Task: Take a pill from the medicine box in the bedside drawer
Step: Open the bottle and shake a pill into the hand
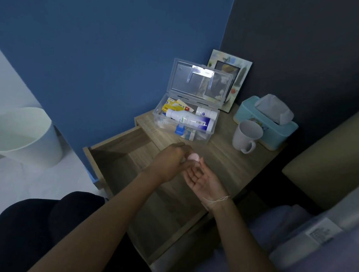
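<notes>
The clear plastic medicine box (212,125) stands on the bedside table (226,159) with its lid raised. Inside lie white bottles, a yellow carton and small packets. The wooden drawer (117,144) below is pulled out towards me. Over the drawer, my left hand (168,163) is closed around a small pale pink container (193,157), tipped towards my right hand (203,177). My right hand is held palm up, fingers apart, right under it. Whether a pill lies in the palm I cannot tell.
A white mug (246,136) and a teal tissue box (265,121) stand right of the medicine box. A picture frame (241,76) leans on the wall behind. A white bin (19,134) is on the floor at left. Bedding (294,241) lies at right.
</notes>
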